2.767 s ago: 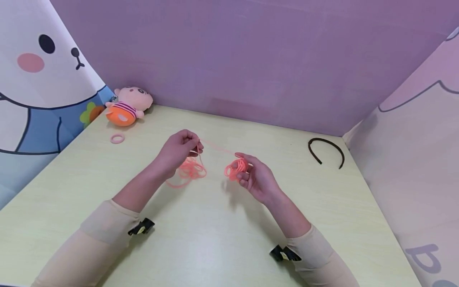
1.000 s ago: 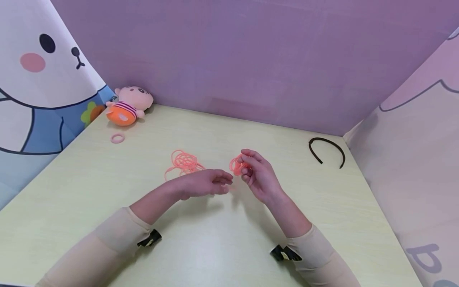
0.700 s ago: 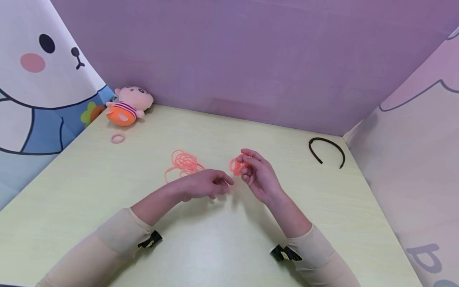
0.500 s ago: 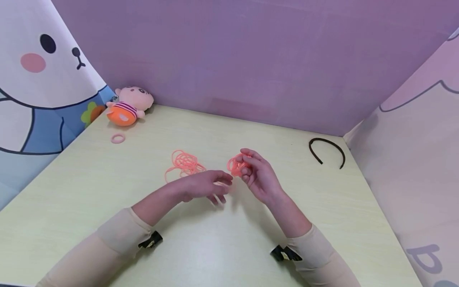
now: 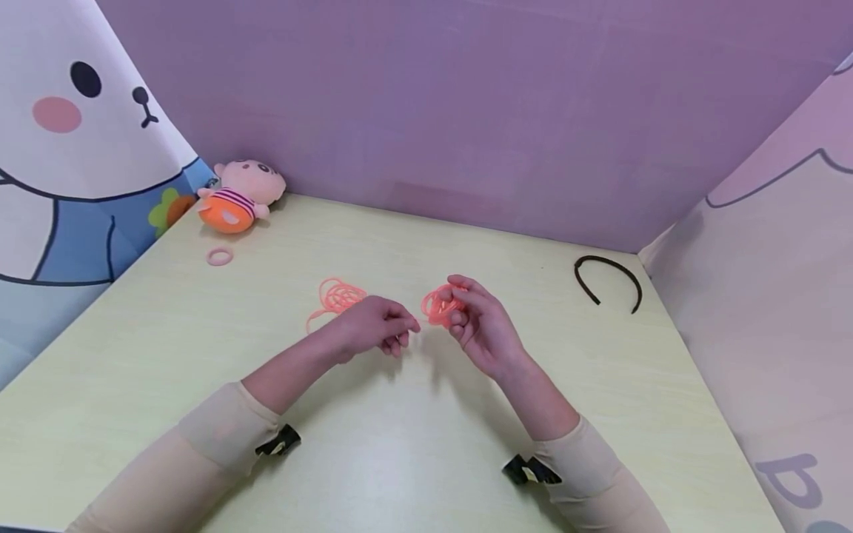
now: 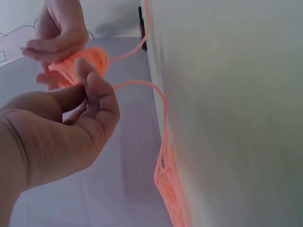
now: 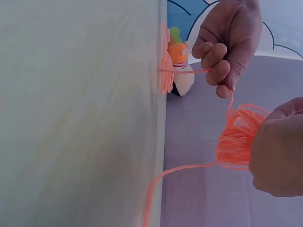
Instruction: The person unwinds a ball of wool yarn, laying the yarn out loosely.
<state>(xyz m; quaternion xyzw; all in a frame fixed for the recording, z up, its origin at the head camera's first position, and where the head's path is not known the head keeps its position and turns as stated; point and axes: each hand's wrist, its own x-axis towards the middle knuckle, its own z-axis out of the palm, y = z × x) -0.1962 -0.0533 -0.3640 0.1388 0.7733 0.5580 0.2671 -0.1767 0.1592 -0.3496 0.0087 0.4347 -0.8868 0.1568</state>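
Since half a second ago, the left hand (image 5: pixel 373 323) has lifted slightly toward the far side, and its spread fingers have come together; the right hand (image 5: pixel 486 329) has barely moved. The left thumb and fingertips now pinch a strand of coral yarn (image 7: pixel 231 98). One end runs to the yarn bundle (image 5: pixel 436 308), the other to the loose yarn pile (image 5: pixel 340 295) on the table, partly hidden behind the left hand. The right hand's fingers are curled around the bundle, just beside the left fingertips and above the table. From the bundle, a second strand trails out of the right wrist view.

Pale and faintly grained, the tabletop (image 5: pixel 400 459) bears a black headband (image 5: pixel 606 260) at far right, a pink ring (image 5: pixel 219 263) at far left and, behind it, a plush doll (image 5: pixel 240 196) with orange bottoms. A purple backdrop (image 5: pixel 433 111) rises behind, between a cartoon-printed left panel (image 5: pixel 113 163) and a paler right panel (image 5: pixel 753 296).
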